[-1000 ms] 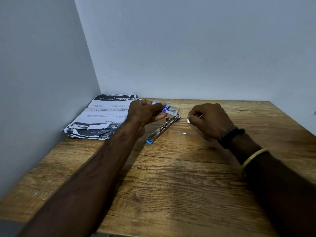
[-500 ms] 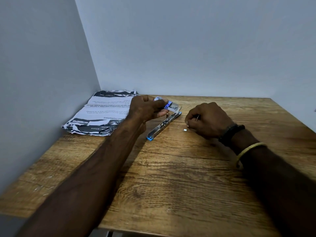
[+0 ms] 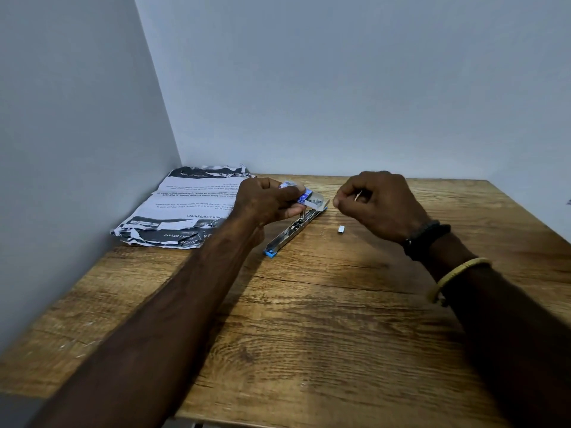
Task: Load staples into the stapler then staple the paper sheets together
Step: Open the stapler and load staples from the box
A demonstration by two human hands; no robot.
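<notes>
The loading step is under way and nothing is stapled yet. The stapler [image 3: 293, 231] lies swung open on the table [image 3: 309, 335], its metal channel facing up and seemingly unfilled, though it is too small to be sure. The left hand [image 3: 265, 200] grips the box of staples [image 3: 309, 201] just above the stapler's far end, with the drawer slid out toward three o'clock. The right hand [image 3: 377, 205], at three o'clock from the box, is curled and pinches a thin pale strip of staples [image 3: 358, 196], by my judgement. A small loose clump of staples [image 3: 341, 229] sits on the wood at three o'clock from the stapler. The paper sheets [image 3: 185, 211] lie untouched at ten o'clock. Filling, closing and stapling all remain.
</notes>
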